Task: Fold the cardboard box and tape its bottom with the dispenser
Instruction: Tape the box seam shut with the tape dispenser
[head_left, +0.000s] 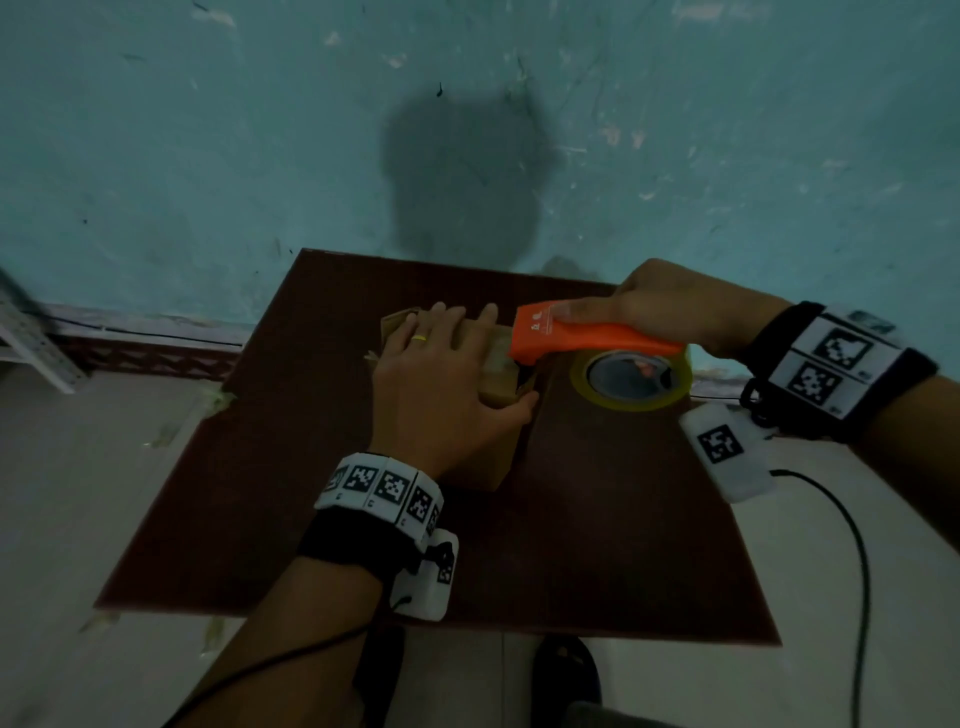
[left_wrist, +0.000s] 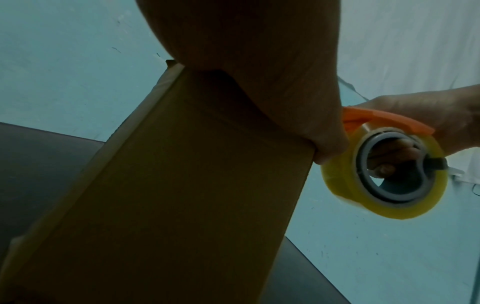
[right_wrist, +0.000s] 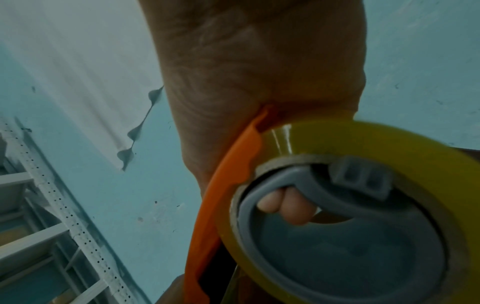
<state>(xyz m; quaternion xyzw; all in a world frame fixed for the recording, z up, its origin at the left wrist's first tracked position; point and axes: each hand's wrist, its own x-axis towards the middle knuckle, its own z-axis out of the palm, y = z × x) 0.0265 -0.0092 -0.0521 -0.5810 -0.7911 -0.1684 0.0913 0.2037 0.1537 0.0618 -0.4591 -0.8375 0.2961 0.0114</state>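
A small brown cardboard box (head_left: 493, 395) (left_wrist: 182, 195) stands on the dark red table (head_left: 597, 545). My left hand (head_left: 441, 379) lies flat over its top with straight fingers, the thumb (left_wrist: 327, 144) pressed against the right side. My right hand (head_left: 670, 306) (right_wrist: 254, 72) grips an orange tape dispenser (head_left: 582, 335) (left_wrist: 384, 119) (right_wrist: 221, 185) carrying a yellowish tape roll (head_left: 631, 382) (left_wrist: 384, 172) (right_wrist: 363, 205). The dispenser's front end sits at the box's top right edge, beside my left fingers. Tape lies on the box top there.
A teal wall (head_left: 467, 130) rises right behind the table. A white metal rack (head_left: 31, 338) (right_wrist: 52, 216) stands at the left. Wrist cables (head_left: 852, 545) trail off the table's right edge. A dark shoe (head_left: 566, 670) shows below the near edge.
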